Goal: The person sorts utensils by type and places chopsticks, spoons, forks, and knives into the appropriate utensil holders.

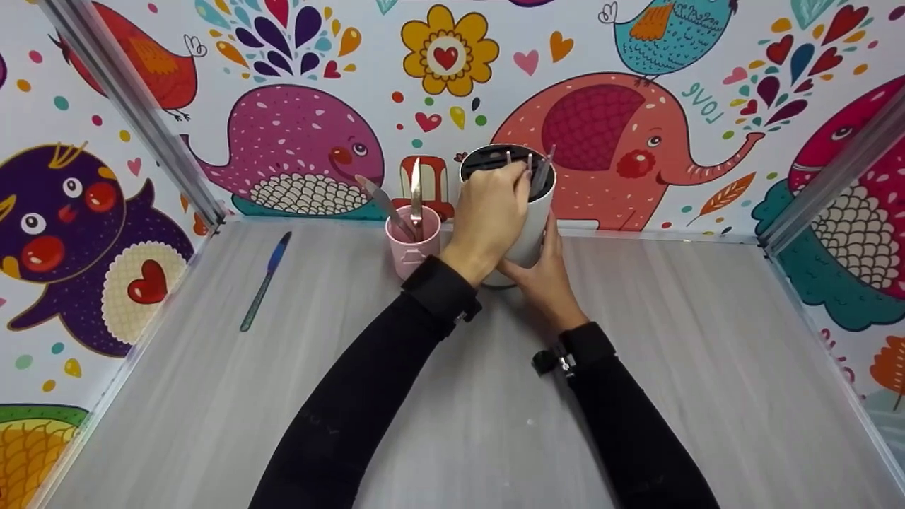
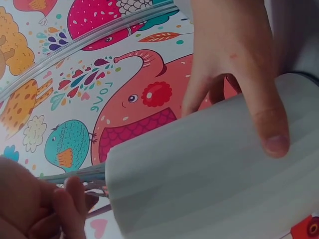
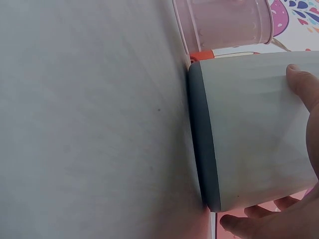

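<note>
A tall white cylindrical holder [image 1: 527, 237] with a black slotted inside stands near the back wall. My right hand [image 1: 544, 283] grips its side low down, thumb on one side and fingers on the other in the right wrist view. Over the open top, my left hand [image 1: 491, 215] has its fingers curled, pinching a slim utensil [image 2: 92, 186] at the mouth; most of it is hidden by the fingers. Other thin utensils [image 1: 544, 173] poke up out of the holder beside the fingertips.
Left of the holder stands a pink cup [image 1: 410, 258] with knives [image 1: 416, 191] in it, blades upward. A knife with a blue blade [image 1: 277, 254] lies on the grey table [image 1: 212, 424] further left. Patterned panels [image 1: 311, 141] enclose the back and sides.
</note>
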A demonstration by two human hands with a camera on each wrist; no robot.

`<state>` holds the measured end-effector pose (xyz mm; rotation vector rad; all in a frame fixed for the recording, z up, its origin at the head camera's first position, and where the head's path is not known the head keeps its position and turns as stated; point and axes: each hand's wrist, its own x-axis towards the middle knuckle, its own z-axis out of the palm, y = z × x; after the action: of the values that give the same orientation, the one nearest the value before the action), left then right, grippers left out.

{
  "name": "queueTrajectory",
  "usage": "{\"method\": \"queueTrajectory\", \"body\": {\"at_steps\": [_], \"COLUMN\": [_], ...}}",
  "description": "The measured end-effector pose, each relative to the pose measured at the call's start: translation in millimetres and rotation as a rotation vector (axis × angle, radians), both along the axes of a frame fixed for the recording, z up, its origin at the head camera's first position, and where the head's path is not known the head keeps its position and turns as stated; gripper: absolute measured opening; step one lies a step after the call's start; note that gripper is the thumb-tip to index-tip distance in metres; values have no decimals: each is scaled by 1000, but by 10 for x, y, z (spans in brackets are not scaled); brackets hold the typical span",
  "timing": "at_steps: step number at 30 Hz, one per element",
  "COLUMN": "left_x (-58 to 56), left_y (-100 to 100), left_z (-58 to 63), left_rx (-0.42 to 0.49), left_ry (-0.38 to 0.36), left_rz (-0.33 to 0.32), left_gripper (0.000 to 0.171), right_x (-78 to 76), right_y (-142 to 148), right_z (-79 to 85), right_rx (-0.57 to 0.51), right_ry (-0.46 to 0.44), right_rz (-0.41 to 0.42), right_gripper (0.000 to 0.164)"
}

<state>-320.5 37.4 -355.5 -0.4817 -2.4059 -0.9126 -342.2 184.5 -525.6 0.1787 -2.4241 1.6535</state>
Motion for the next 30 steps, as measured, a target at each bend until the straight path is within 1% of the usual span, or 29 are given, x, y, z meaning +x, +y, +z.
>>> {"method": "queueTrajectory", "body": {"at_steps": [4, 7, 11, 15, 19, 22, 27, 30], "left_x": [-9, 16, 109, 231, 335, 407, 534, 577], "left_y": [20, 7, -32, -76, -132, -194, -365, -499], "left_z": [-6, -22, -53, -123, -243, -359, -601, -758], "left_rx": [-28, -33, -15, 10, 25, 30, 24, 29], "left_ry": [2, 13, 46, 79, 124, 134, 83, 39], "left_rz": [7, 20, 33, 30, 34, 22, 5, 15], "left_gripper": [29, 29, 29, 29, 26, 24, 23, 23], "right_x": [-1, -5, -16, -26, -15, 1, 12, 15], "right_y": [3, -5, -13, -6, -3, 0, -3, -2], "right_z": [-3, -4, -9, -21, -20, -17, -12, -12], "right_rx": [5, 4, 12, 37, 50, 57, 27, 2], "right_ry": [-1, 14, 53, 77, 67, 51, 37, 15], "right_rz": [0, 4, 12, 4, -4, -15, -14, -13], "right_gripper": [140, 138, 137, 137, 136, 135, 135, 138]}}
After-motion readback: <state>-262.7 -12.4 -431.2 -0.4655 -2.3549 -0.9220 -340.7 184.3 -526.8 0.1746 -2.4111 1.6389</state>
